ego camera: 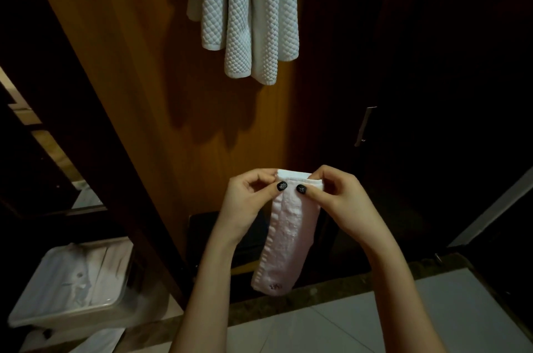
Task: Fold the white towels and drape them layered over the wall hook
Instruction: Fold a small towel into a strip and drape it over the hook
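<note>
— Head camera: what are the hands doing?

— Both grip one folded towel (288, 237) by its top hem. The left hand (248, 196) pinches the left corner between thumb and curled fingers, and the right hand (337, 196) pinches the right corner the same way. The two thumbs, with dark painted nails, lie close together on the near face of the cloth.

— What does the cloth look like?

— It is white with a faint pink cast, folded into a long narrow strip that hangs straight down from the hem. The weave is bumpy and ribbed, with a small dark mark near the rounded lower end.

— And the others?

— The hanging towels (248, 12) are farther off and higher, draped in overlapping layers against a wooden panel (129, 78). They are white, thick and quilted in a diamond pattern, with flat hemmed ends at staggered heights.

— And the room?

— It is dim. The panel is warm orange-brown wood with a shadow on it. On the right is a dark door (432, 64) with a slim metal handle (364, 126). Near left stands a pale rectangular bin (72, 280) with a rumpled white lining. The floor (346, 323) is pale glossy tile, edged by a dark speckled threshold (288, 303).
</note>
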